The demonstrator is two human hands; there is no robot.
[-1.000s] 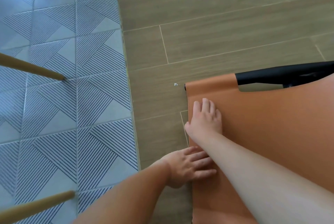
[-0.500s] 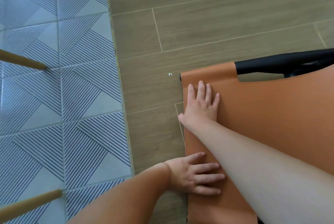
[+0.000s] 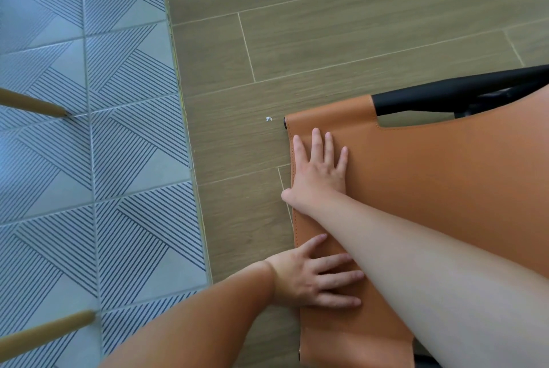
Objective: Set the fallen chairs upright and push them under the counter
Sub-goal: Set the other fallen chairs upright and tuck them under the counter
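- The right hand (image 3: 319, 170) lies flat on the orange leather chair back (image 3: 430, 189), fingers straight and a little spread, near the far left corner of the panel; the thumb hangs past the left edge.
- The left hand (image 3: 312, 280) lies flat too, fingers stretched over the same left edge, nearer to the person than the right hand and partly under the right forearm.
- Neither hand grips anything; both only press on the leather.
- The chair back spreads to the right of both hands and lies low over the floor.
- A black chair frame tube (image 3: 457, 94) comes out of the leather beyond the right hand and runs to the right.
- Under and beyond the hands is the brown wood-look plank floor (image 3: 326, 26), with a small white scrap (image 3: 269, 119) just left of the panel's corner.
- To the left of the hands begins the grey floor of striped pattern tiles (image 3: 89, 160).
- Two pale wooden legs (image 3: 32, 106) stand on these tiles, well apart from the hands.
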